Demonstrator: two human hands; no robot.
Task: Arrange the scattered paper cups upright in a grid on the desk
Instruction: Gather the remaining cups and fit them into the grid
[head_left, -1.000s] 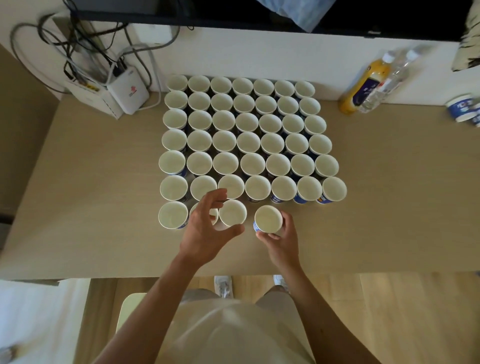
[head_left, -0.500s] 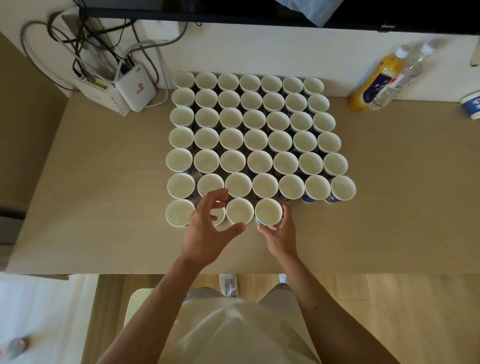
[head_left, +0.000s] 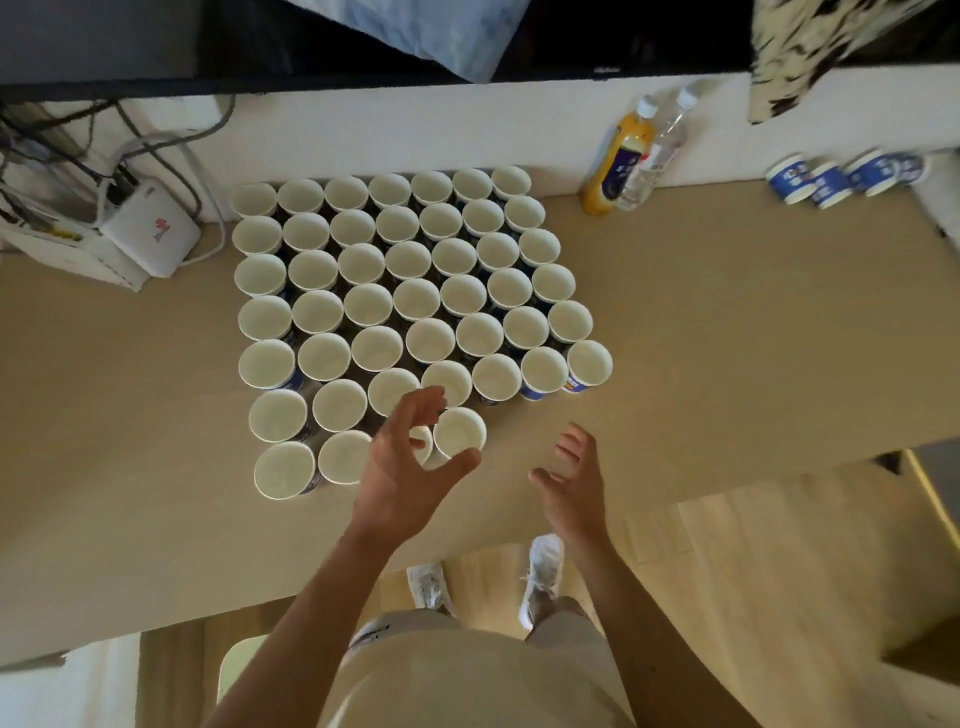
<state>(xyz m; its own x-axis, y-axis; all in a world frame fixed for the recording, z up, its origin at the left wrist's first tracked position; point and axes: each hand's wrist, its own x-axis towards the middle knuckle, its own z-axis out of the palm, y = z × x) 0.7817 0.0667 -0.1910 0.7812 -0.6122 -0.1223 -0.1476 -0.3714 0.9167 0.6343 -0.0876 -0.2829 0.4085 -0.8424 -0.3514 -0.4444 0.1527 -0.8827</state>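
We found soft, even light lying across the pale beige wooden table (head_left: 727, 338). Narrow dark shadows filled the gaps between the upright white paper cups (head_left: 415, 299). The dark band along the top (head_left: 623, 31) was too dim for us to read any detail. The white patch at lower left (head_left: 52, 691) looked washed out. The wide lens bowed the table's edges. Motion blur smeared the blue-and-white paper cups (head_left: 841, 176) lying at far right.

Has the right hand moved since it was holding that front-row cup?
Yes. The right hand has let go and pulled away to the right, toward the near edge of the desk, leaving the cup standing at the front row's end.
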